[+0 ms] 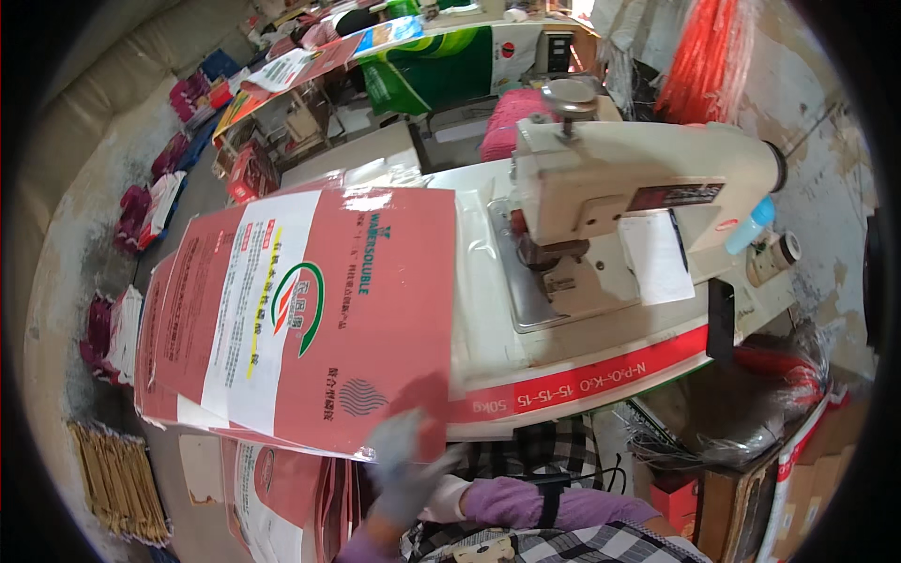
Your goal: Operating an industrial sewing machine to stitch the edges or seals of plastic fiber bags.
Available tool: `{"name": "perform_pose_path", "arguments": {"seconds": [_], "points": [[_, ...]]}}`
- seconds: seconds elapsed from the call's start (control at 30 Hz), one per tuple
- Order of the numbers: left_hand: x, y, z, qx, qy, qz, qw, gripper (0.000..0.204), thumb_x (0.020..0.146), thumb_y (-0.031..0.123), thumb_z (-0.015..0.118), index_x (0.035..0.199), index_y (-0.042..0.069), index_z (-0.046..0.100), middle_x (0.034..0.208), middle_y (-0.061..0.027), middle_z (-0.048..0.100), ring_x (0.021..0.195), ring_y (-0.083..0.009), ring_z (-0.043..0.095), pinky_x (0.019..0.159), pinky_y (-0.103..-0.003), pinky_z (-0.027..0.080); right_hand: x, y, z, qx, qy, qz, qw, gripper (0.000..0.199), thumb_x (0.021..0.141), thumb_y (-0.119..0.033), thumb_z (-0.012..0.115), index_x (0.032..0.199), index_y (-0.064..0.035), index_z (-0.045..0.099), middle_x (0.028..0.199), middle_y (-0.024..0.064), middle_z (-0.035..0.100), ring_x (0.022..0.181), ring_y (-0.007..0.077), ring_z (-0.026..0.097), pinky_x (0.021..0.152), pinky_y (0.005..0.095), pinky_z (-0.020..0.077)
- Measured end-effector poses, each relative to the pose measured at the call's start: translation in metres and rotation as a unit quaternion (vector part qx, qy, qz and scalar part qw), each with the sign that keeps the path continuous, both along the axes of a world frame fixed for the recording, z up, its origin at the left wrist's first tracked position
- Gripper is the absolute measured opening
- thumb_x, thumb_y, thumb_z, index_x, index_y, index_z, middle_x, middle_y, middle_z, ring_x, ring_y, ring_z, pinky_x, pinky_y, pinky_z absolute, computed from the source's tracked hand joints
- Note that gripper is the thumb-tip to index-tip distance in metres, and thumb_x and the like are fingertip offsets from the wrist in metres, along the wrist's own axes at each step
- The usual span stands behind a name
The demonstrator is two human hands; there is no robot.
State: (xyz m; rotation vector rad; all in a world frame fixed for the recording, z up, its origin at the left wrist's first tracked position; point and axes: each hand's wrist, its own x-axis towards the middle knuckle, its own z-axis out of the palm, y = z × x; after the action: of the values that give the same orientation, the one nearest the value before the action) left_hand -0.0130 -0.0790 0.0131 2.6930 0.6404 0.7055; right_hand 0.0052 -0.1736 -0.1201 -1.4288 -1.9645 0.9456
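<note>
A flat stack of red and white printed sacks (404,272) lies on the left of the sewing table and overhangs its front edge. Both of my hands wear grey gloves and overlap near the top sack's front right corner. My left hand (408,494) is the lower one, just off the edge. My right hand (394,439) reaches past it onto the sack. Motion smears the fingers of both, so their grip does not show. To the right stands a cream industrial sewing machine (619,178), its needle area apart from the sack.
More red and white sacks (282,497) hang or stand below the table's front. A light blue bottle (751,223) and a thread spool (786,249) sit right of the machine. Brown bundled sacks (117,483) are on the floor at left. Red strands (706,61) hang at the back right.
</note>
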Motion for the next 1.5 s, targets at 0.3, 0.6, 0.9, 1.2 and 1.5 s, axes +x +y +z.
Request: {"name": "perform_pose_path", "arguments": {"seconds": [0.3, 0.6, 0.9, 1.2, 1.5], "points": [[0.073, 0.053, -0.051, -0.266, 0.066, -0.081, 0.958, 0.019, 0.082, 0.022, 0.067, 0.094, 0.008, 0.067, 0.088, -0.0108, 0.065, 0.084, -0.0299, 0.063, 0.072, -0.040, 0.047, 0.199, -0.027, 0.100, 0.049, 0.182, -0.541, 0.820, 0.032, 0.095, -0.031, 0.058, 0.096, -0.0001, 0.065, 0.091, 0.0183, 0.067, 0.082, 0.0286, 0.067, 0.071, 0.0367, 0.0521], [0.064, 0.037, -0.009, -0.507, -0.025, -0.001, 0.862, 0.014, 0.088, 0.005, 0.060, 0.100, 0.001, 0.067, 0.092, -0.0054, 0.069, 0.078, -0.0111, 0.063, 0.067, -0.026, 0.049, 0.198, 0.004, 0.088, -0.076, 0.299, -0.363, 0.879, 0.036, 0.090, -0.031, 0.065, 0.086, 0.0041, 0.069, 0.081, 0.0153, 0.069, 0.072, 0.0209, 0.063, 0.069, 0.0319, 0.0489], [0.035, 0.071, -0.007, -0.573, -0.255, -0.037, 0.778, 0.012, 0.092, 0.002, 0.055, 0.095, 0.002, 0.067, 0.080, -0.0004, 0.063, 0.067, -0.0050, 0.054, 0.059, -0.020, 0.043, 0.180, -0.006, 0.058, 0.019, 0.003, -0.514, 0.857, 0.023, 0.081, -0.023, 0.070, 0.076, -0.0018, 0.062, 0.073, 0.0165, 0.059, 0.073, 0.0283, 0.060, 0.069, 0.0421, 0.0466], [0.033, 0.037, -0.049, -0.627, -0.265, 0.019, 0.732, 0.041, 0.083, -0.004, 0.064, 0.122, 0.003, 0.057, 0.106, -0.0017, 0.063, 0.103, -0.0174, 0.060, 0.086, -0.031, 0.051, 0.126, 0.023, 0.132, 0.025, 0.276, -0.372, 0.886, 0.025, 0.078, -0.018, 0.077, 0.083, -0.0019, 0.058, 0.080, 0.0103, 0.064, 0.071, 0.0218, 0.062, 0.070, 0.0336, 0.0510], [0.010, 0.074, 0.001, -0.491, 0.116, 0.086, 0.859, 0.040, 0.097, 0.037, 0.057, 0.080, 0.002, 0.064, 0.065, -0.0032, 0.062, 0.053, -0.0096, 0.058, 0.049, -0.028, 0.047, 0.101, 0.021, 0.078, 0.157, 0.233, -0.272, 0.920, 0.035, 0.089, -0.026, 0.062, 0.116, -0.0038, 0.065, 0.107, 0.0142, 0.064, 0.105, 0.0315, 0.058, 0.097, 0.0415, 0.0420]]}}
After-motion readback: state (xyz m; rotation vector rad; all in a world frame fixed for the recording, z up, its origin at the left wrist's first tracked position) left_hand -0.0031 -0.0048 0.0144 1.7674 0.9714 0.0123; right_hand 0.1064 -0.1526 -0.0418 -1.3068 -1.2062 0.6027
